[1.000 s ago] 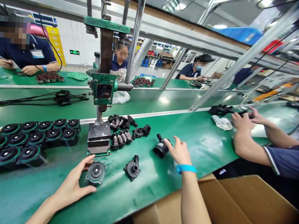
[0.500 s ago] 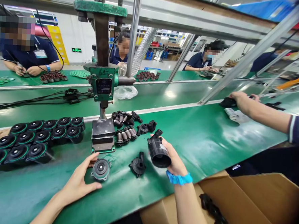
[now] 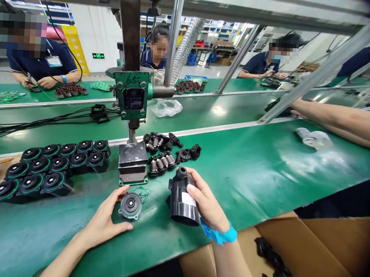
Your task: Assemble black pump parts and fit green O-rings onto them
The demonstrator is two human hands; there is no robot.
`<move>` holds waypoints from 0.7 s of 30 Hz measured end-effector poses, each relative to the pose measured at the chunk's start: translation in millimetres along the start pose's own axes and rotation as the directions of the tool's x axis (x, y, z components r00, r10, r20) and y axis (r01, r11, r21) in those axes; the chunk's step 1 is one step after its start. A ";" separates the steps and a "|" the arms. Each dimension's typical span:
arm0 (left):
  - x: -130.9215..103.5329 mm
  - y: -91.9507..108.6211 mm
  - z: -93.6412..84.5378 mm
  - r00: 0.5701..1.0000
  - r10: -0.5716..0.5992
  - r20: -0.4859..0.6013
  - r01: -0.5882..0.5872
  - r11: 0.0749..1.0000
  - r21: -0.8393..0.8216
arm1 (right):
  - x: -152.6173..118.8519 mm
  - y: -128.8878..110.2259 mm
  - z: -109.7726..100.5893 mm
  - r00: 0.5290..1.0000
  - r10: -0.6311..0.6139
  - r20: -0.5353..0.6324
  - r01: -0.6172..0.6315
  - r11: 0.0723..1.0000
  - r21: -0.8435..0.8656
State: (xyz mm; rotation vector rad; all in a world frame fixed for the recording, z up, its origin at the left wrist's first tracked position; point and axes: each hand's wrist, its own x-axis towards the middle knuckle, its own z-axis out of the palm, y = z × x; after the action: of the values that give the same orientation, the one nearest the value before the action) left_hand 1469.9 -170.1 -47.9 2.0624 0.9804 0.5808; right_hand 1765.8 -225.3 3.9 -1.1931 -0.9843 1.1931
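My right hand, wearing a blue wristband, is closed around a black cylindrical plastic housing. The housing has a white label, a short spout at its top and a hollow lower end tilted toward me. On the green bench, my left hand is open, thumb and fingers spread beside a round black motor part with a green ring. Its fingertips are close to that part; whether they touch it I cannot tell. The housing mostly hides a black pump cover behind it.
A press with a metal block stands behind my left hand. Rows of black motors are at left, rotors and covers behind the housing. A cardboard box is at lower right. A co-worker's arms reach in from the right.
My right hand has swung the housing left and down, so it now stands in front of the pump cover with its label showing. My left hand stays beside the motor part. The view has shifted slightly.
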 end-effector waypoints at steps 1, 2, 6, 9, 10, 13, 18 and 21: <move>0.1 -0.2 0.0 1.000 0.001 0.001 -0.001 1.000 0.007 | -0.1 0.2 0.7 1.000 -0.001 0.000 0.001 1.000 -0.003; 0.1 -0.5 0.0 1.000 0.003 0.003 -0.003 1.000 0.014 | -0.2 0.2 1.3 1.000 0.000 0.000 0.000 1.000 0.001; 0.3 -2.0 0.1 1.000 0.005 0.016 -0.006 0.999 0.035 | -1.5 -0.5 4.1 1.000 0.029 0.001 -0.029 0.998 0.052; 0.4 -2.3 0.2 1.000 0.012 0.018 -0.013 0.999 0.036 | -3.4 -1.1 6.0 0.999 0.040 0.015 -0.041 0.998 0.050; 0.5 -1.8 0.2 1.000 0.016 0.016 -0.016 0.999 0.033 | -4.0 -1.1 6.5 0.999 0.041 0.021 -0.042 0.998 0.043; 1.7 1.2 1.3 1.000 0.008 -0.001 -0.008 1.000 0.017 | -4.6 -0.5 6.6 0.999 0.037 0.025 -0.038 0.999 0.019; 5.9 7.1 8.2 0.997 -0.044 -0.064 0.041 0.998 -0.054 | 1.9 4.3 -8.4 0.997 -0.034 -0.067 0.026 0.993 -0.116; 7.7 8.0 13.2 0.993 -0.066 -0.094 0.058 0.995 -0.087 | 10.6 14.3 -32.2 0.971 -0.088 -0.220 0.033 0.970 -0.240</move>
State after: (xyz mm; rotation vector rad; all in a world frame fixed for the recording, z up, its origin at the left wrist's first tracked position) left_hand 1486.8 -173.1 -48.9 1.9384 1.0542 0.6835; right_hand 1796.7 -219.9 -15.2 -1.4419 -0.9972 0.8833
